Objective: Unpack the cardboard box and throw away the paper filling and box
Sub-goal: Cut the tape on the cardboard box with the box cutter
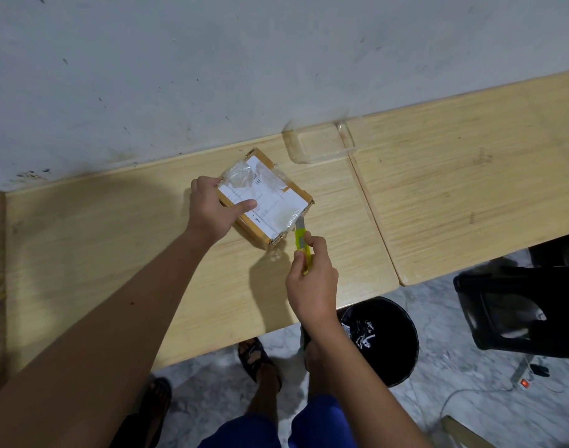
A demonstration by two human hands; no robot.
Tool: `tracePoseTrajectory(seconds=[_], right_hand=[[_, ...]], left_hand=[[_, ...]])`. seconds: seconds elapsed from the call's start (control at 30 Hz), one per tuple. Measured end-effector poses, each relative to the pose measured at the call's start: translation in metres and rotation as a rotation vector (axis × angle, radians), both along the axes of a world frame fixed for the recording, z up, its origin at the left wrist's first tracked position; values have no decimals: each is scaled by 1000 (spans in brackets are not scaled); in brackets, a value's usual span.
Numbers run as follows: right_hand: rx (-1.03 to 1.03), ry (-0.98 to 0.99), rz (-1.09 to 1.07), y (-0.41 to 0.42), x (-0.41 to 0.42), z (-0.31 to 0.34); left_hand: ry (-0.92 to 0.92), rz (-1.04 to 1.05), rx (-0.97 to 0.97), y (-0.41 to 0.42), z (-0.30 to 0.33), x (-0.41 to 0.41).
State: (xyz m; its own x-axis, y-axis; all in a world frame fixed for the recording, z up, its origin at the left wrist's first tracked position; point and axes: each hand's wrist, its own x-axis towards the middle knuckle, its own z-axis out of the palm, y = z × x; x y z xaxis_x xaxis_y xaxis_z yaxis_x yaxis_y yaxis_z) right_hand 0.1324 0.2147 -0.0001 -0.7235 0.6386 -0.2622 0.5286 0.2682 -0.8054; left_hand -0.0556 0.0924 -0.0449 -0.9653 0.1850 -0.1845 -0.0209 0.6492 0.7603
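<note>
A small cardboard box with a white shipping label and clear tape on top lies on the wooden table. My left hand grips its left side, thumb pressed on the label. My right hand holds a yellow-green utility knife, whose blade tip touches the box's near right edge. The box is closed and its contents are hidden.
A clear plastic tray sits on the table behind the box, by the wall. A black bin holding paper shreds stands on the floor under the table's near edge. A black stool is at the right. A second tabletop adjoins on the right.
</note>
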Motion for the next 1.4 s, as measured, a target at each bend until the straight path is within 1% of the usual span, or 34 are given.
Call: tracePoseTrajectory(seconds=[0.23, 0.3, 0.43, 0.6, 0.77, 0.83, 0.9, 0.97, 1.03, 1.1, 1.17, 1.3, 1.4], right_hand=[[-20, -2, 37, 5, 9, 9], [-55, 20, 37, -1, 8, 10], [-105, 48, -13, -10, 8, 8], [-105, -14, 7, -16, 21, 5], [-113, -15, 12, -6, 31, 4], [-144, 20, -37, 2, 37, 10], [-161, 49, -132, 10, 40, 12], [-173, 43, -172, 19, 38, 10], [-310, 79, -167, 26, 32, 12], [-520, 165, -158, 31, 26, 18], [-670, 248, -89, 35, 21, 30], [-894, 412, 87, 40, 10, 48], [-1012, 464, 180, 46, 5, 58]], left_hand=[[-58, 43, 7, -8, -16, -5], [-57, 39, -2, -9, -20, -9], [-32, 27, -5, -1, -3, -3], [-12, 26, -11, 0, -2, -2], [-5, 20, 12, 2, -3, 0], [-13, 31, 34, 1, -4, 0], [-28, 47, 47, -1, -5, 0], [-38, 64, 49, -2, -6, 0], [-42, 70, 41, -1, -6, -1], [-40, 66, 38, -1, -5, -2], [-48, 62, 33, 0, -4, -3], [-55, 68, 35, 0, -4, -3], [-50, 64, 25, 0, -4, -3]])
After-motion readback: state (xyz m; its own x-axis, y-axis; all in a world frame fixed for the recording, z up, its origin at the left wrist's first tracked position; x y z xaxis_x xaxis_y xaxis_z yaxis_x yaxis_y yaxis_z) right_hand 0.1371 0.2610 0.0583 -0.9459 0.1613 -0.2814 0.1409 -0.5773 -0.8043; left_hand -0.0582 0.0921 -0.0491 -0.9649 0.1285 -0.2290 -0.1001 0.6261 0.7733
